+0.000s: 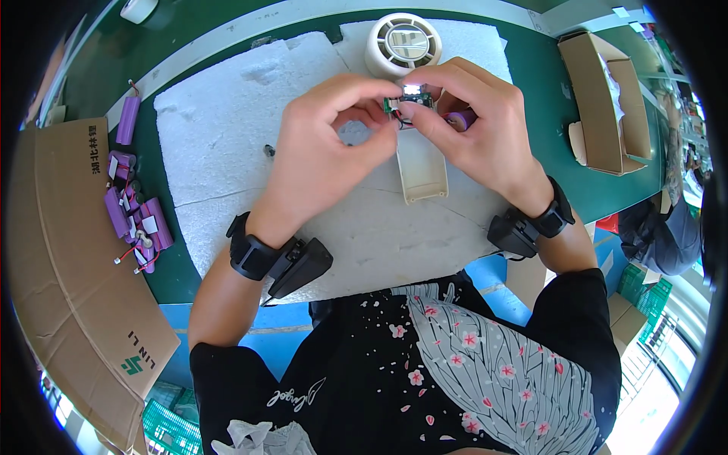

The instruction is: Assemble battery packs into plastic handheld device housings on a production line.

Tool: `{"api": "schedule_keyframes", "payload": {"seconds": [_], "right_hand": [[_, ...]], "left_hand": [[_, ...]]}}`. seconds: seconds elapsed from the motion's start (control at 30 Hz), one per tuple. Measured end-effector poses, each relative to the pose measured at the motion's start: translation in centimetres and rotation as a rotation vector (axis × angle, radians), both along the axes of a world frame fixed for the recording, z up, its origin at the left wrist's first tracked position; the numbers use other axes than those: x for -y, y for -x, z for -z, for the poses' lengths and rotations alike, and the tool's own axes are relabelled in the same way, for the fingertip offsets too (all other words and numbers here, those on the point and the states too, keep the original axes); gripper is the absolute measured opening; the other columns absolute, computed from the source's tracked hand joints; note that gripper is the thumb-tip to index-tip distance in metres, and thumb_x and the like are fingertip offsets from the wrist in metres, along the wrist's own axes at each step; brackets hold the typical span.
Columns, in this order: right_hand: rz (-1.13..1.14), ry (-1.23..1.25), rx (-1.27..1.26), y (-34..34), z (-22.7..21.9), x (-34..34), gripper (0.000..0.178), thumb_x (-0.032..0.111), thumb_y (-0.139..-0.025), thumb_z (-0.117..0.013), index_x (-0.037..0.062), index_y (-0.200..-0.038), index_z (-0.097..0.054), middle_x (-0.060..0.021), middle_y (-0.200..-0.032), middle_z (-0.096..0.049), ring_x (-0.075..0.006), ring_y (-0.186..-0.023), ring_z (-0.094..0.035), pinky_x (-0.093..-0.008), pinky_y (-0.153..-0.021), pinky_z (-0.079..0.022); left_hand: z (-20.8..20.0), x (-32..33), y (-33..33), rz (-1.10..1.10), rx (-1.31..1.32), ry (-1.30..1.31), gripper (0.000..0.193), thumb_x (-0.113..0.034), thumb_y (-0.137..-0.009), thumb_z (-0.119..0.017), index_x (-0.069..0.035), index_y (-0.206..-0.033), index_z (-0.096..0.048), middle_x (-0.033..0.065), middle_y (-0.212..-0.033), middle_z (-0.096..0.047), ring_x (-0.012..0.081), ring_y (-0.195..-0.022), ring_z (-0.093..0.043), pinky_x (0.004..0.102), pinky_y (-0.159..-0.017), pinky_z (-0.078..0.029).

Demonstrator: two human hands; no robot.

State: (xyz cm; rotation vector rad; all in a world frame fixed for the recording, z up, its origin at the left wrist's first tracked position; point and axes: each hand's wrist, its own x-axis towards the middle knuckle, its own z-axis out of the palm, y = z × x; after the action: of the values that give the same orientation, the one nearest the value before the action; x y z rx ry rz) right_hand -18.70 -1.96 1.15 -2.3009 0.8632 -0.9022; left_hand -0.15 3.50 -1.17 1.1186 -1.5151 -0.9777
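Observation:
Above the foam sheet, my left hand [315,144] is closed, its thumb and fingertips pinching the left edge of a small circuit board [414,98]. The board has a bright patch and thin wires. My right hand [493,133] grips the board's other side between thumb and forefinger. A purple cylindrical battery [460,119] shows beneath the right hand's fingers; whether they hold it I cannot tell. Just below the board lies an open cream handle shell [423,176], its upper end hidden by the hands. A round cream fan head [403,45] with a slotted grille sits beyond them.
White foam sheets [318,258] cover the green table [535,76]. Several purple batteries [129,197] with wire leads lie at the left, beside a large cardboard box [68,250]. An open carton [607,98] stands at the right. Another person's arm [673,152] appears at the far right.

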Motion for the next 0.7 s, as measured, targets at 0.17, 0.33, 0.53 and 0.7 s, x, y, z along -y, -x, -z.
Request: {"api": "schedule_keyframes", "payload": {"seconds": [0.17,0.33,0.53,0.7], "right_hand": [[0.023,0.014,0.001,-0.1,0.1,-0.3,0.022,0.005,-0.079,-0.072,0.0045,-0.1,-0.067,-0.0054,-0.08,-0.061,-0.0099,-0.058,-0.055,-0.0203,-0.051,-0.043],[0.06,0.022,-0.012,-0.1,-0.2,-0.5,0.021,0.004,-0.079,-0.071,0.0044,-0.1,-0.065,-0.0056,-0.079,-0.061,-0.0108,-0.057,-0.055,-0.0205,-0.05,-0.043],[0.059,-0.007,-0.063,0.4,-0.6,-0.6,0.021,0.003,-0.078,-0.07,0.0041,-0.098,-0.063,-0.0057,-0.081,-0.061,-0.0116,-0.056,-0.056,-0.022,-0.05,-0.043],[0.039,-0.048,-0.094,0.6,-0.7,-0.4,0.019,0.003,-0.078,-0.07,0.0035,-0.096,-0.063,-0.0056,-0.081,-0.061,-0.0114,-0.056,-0.055,-0.0227,-0.05,-0.043]], "left_hand": [[0.0,0.1,0.6,-0.014,0.12,0.01,0.038,0.005,-0.078,-0.068,0.001,-0.113,-0.055,0.0062,-0.099,-0.062,0.0121,-0.082,-0.061,0.0258,-0.073,-0.051],[0.1,0.0,1.2,-0.066,0.103,-0.017,0.033,-0.002,-0.074,-0.068,-0.003,-0.106,-0.058,0.0108,-0.092,-0.06,0.0205,-0.074,-0.061,0.0309,-0.067,-0.051],[-0.2,-0.3,1.4,-0.053,0.15,-0.028,0.035,-0.001,-0.075,-0.065,-0.003,-0.109,-0.057,0.0102,-0.089,-0.061,0.0189,-0.075,-0.061,0.0298,-0.068,-0.05],[-0.3,-0.3,1.2,-0.026,0.194,-0.032,0.038,0.001,-0.077,-0.065,-0.004,-0.114,-0.055,0.007,-0.087,-0.062,0.0129,-0.078,-0.06,0.0263,-0.072,-0.049]]}}
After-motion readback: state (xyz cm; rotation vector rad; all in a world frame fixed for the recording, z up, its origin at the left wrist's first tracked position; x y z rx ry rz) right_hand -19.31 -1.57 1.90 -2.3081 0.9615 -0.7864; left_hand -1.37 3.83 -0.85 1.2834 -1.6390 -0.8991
